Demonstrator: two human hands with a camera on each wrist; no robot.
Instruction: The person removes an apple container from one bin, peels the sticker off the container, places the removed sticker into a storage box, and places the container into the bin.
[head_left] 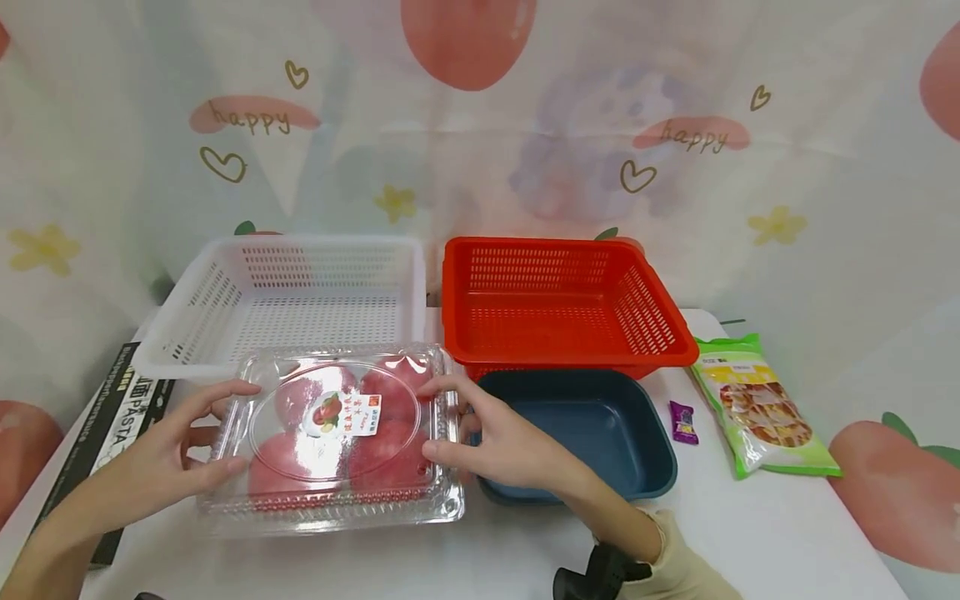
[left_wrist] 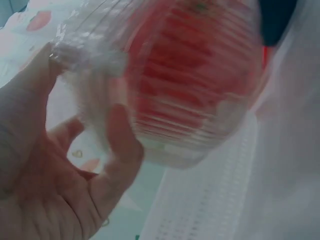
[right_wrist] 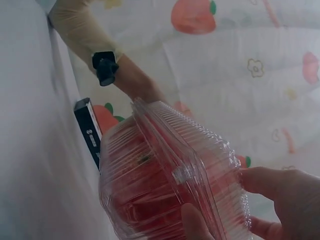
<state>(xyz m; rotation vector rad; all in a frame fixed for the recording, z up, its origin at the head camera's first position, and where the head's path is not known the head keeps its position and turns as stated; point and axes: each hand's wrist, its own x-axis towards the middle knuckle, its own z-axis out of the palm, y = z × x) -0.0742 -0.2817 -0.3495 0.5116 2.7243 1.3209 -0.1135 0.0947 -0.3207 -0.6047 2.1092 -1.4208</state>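
A clear plastic clamshell box of red fruit with a label on its lid sits near the table's front, between my two hands. My left hand grips its left side, thumb on the lid edge and fingers at the wall. My right hand grips its right side the same way. In the left wrist view the box fills the frame above my left hand. The right wrist view shows the box pinched by my right hand.
Behind the box stand a white slotted basket and a red slotted basket. A dark blue tray lies right of my right hand. A small purple sweet, a green snack bag and a black pasta box lie around.
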